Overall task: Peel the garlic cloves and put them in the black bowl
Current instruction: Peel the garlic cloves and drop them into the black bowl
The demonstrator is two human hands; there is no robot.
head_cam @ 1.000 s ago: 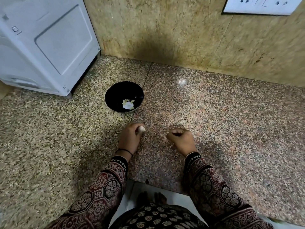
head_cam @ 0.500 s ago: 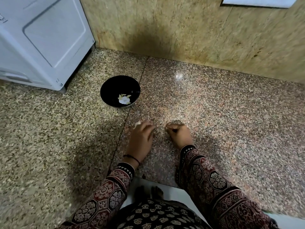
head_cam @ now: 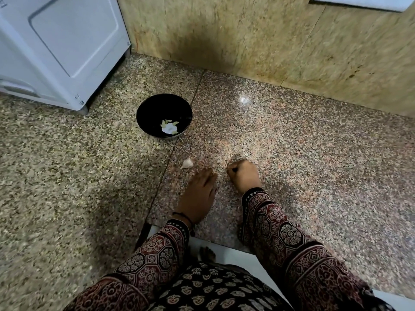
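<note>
The task is judged to be partly done. A few pale peeled pieces [head_cam: 169, 127] are seen lying at the bottom of the black bowl [head_cam: 150, 108], which stands on the speckled granite table [head_cam: 314, 164], near the corner of a white appliance [head_cam: 56, 41].

One garlic clove [head_cam: 187, 163], apparently with its papery white skin on, is left lying on the table between the bowl and the hands, apart from both. It is touched by neither hand.

The left hand [head_cam: 198, 194] is laid flat on the table with its fingers [head_cam: 207, 175] straight and close together, holding nothing. The right hand [head_cam: 243, 175] is kept just beside it, its fingers curled in and the tips drawn together against the table. Whether a scrap of skin or a small clove is pinched there cannot be told.

What is left, as far as can be judged: the loose clove is to be picked up, peeled and dropped into the bowl. No other unpeeled garlic is seen.
</note>
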